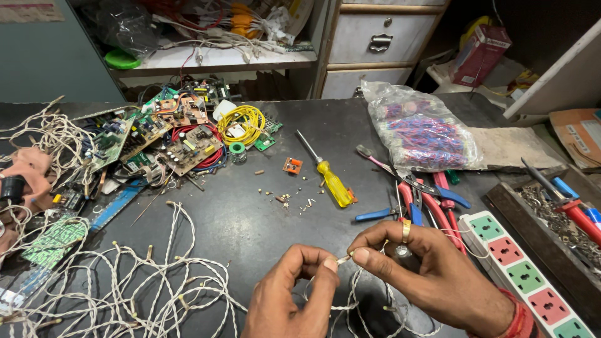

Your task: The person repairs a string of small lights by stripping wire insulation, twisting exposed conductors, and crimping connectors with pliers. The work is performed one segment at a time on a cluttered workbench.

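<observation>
Both thumbs and forefingers pinched the bare tip of a thin white twisted wire [343,258], left hand [289,294] meeting right hand [426,270] above the dark worktable [250,219]. Beyond lay a yellow-handled screwdriver [332,180], a clear plastic bag of red-and-blue wires [422,134], and a red carton [479,53] behind.

The white wire's tip [344,258] is hidden between pinching fingertips [360,256]; power strip [524,275] cut off at the edge.
</observation>
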